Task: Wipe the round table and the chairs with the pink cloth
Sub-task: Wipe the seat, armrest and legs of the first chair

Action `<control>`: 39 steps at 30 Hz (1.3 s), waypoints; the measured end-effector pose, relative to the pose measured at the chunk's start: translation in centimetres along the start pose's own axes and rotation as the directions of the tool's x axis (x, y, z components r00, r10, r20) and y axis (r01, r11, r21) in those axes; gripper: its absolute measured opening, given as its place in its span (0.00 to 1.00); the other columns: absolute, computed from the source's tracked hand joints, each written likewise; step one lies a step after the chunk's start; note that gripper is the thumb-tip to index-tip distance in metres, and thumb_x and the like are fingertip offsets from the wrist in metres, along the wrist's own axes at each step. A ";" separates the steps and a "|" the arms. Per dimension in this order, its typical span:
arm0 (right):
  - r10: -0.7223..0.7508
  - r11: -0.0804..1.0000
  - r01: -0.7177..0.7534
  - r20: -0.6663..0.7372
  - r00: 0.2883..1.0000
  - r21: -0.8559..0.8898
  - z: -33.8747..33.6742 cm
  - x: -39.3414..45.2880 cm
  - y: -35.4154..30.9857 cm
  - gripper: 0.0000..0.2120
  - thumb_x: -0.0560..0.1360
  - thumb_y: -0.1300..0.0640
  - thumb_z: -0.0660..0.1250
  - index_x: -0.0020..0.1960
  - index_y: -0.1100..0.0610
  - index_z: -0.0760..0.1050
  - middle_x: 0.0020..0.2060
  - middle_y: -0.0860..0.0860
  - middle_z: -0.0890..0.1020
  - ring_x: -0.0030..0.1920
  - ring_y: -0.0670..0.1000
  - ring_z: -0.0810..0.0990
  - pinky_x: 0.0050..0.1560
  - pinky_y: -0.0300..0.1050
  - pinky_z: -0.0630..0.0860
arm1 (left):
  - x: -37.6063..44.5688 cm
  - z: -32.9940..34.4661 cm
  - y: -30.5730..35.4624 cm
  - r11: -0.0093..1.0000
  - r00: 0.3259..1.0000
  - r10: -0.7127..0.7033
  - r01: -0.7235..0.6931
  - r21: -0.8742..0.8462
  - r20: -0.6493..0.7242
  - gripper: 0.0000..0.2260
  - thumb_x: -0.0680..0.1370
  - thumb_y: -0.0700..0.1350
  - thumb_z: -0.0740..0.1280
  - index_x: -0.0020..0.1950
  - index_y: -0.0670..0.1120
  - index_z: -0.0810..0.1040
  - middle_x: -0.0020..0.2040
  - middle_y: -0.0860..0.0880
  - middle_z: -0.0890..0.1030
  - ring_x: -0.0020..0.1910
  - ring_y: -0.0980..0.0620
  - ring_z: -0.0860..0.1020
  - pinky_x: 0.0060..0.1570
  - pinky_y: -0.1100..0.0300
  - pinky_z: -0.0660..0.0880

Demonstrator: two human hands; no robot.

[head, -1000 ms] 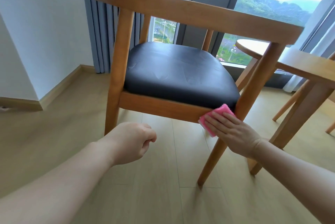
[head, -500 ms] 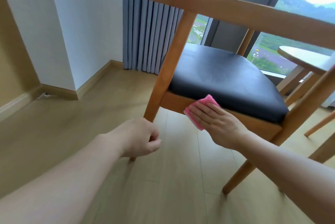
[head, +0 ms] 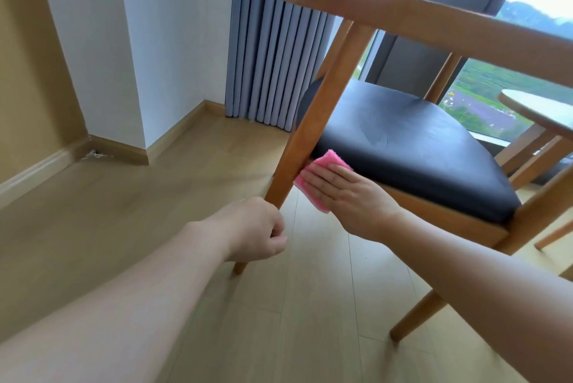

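Observation:
A wooden chair with a black padded seat stands in front of me, its back rail nearest. My right hand lies flat with straight fingers on the pink cloth, pressing it against the wooden seat rail at its left end, beside the chair's rear left leg. My left hand hovers with curled fingers just in front of that leg, holding nothing. The round table shows at the right edge, only partly in view.
Grey-blue curtains hang behind the chair beside a large window. A white wall corner with wooden skirting stands at the left. Wooden legs of other furniture crowd under the table. Light wood floor spreads below my arms.
My right hand has slid the pink cloth leftward along the seat rail, from its right end to the left leg. My view has shifted left with it; my left hand stays curled.

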State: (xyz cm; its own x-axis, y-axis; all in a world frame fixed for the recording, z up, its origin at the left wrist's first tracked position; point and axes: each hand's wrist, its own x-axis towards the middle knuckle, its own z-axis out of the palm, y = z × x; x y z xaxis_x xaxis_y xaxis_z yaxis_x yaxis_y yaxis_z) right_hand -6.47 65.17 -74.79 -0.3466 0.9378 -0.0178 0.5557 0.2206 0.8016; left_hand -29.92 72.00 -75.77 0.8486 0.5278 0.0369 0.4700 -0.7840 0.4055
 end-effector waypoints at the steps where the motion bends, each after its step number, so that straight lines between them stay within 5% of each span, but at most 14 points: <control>1: 0.001 1.000 -0.001 0.004 1.000 -0.001 0.1 -0.2 0.1 0.31 0.77 0.56 0.40 0.75 0.59 0.30 0.74 0.55 0.32 0.73 0.55 0.28 0.70 0.55 0.24 | 0.1 0.1 0.1 1.000 1.000 0.006 -0.006 -0.010 -0.003 0.19 0.76 0.53 0.63 0.27 0.48 0.69 0.26 0.53 0.70 0.24 0.55 0.68 0.26 0.63 0.66; 10: -0.008 0.997 0.003 0.062 0.998 0.071 2.7 -8.0 1.9 0.33 0.77 0.57 0.49 0.77 0.57 0.37 0.76 0.52 0.40 0.76 0.54 0.36 0.75 0.54 0.34 | 3.4 2.6 3.0 0.994 0.994 0.105 -0.105 -0.018 0.001 0.19 0.75 0.52 0.63 0.26 0.47 0.67 0.24 0.52 0.68 0.25 0.54 0.67 0.26 0.61 0.65; 18: 0.058 0.994 -0.068 0.126 0.990 0.081 4.8 -20.5 4.0 0.35 0.72 0.60 0.63 0.76 0.58 0.55 0.76 0.53 0.56 0.77 0.56 0.52 0.75 0.55 0.47 | 7.1 5.9 8.9 0.979 0.978 0.197 -0.199 0.032 0.066 0.18 0.75 0.55 0.62 0.28 0.48 0.70 0.26 0.53 0.71 0.26 0.54 0.69 0.27 0.62 0.65; 23: 0.110 0.985 -0.127 0.143 0.984 0.114 6.0 -24.6 4.4 0.32 0.74 0.61 0.65 0.76 0.57 0.59 0.75 0.54 0.59 0.77 0.57 0.53 0.75 0.56 0.49 | 8.6 7.7 11.8 0.967 0.968 0.238 -0.244 0.068 0.085 0.18 0.76 0.54 0.62 0.29 0.47 0.69 0.26 0.52 0.69 0.26 0.53 0.67 0.27 0.62 0.62; 30: 0.117 0.978 -0.132 0.098 0.988 0.163 6.4 -23.8 4.1 0.34 0.72 0.61 0.68 0.75 0.58 0.60 0.75 0.53 0.61 0.76 0.55 0.54 0.75 0.54 0.48 | 8.4 7.8 11.5 0.981 0.978 0.187 -0.192 0.041 0.090 0.18 0.76 0.55 0.62 0.29 0.47 0.70 0.26 0.52 0.70 0.25 0.53 0.68 0.27 0.62 0.66; 39: 0.059 0.984 -0.059 0.009 0.998 0.171 4.1 -10.4 1.4 0.31 0.78 0.56 0.55 0.77 0.57 0.47 0.76 0.52 0.49 0.77 0.54 0.43 0.75 0.53 0.38 | 2.4 3.4 3.6 0.999 0.999 -0.045 0.045 0.014 0.027 0.19 0.75 0.53 0.64 0.27 0.46 0.68 0.26 0.51 0.68 0.26 0.52 0.68 0.29 0.58 0.67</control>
State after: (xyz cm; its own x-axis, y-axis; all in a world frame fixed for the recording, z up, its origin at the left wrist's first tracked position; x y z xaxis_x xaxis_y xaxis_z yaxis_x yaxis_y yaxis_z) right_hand 0.96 56.86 -75.90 -0.3069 0.9514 0.0239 0.6960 0.2072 0.6875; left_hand -25.38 69.37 -77.31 0.8327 0.5536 -0.0061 0.5109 -0.7642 0.3936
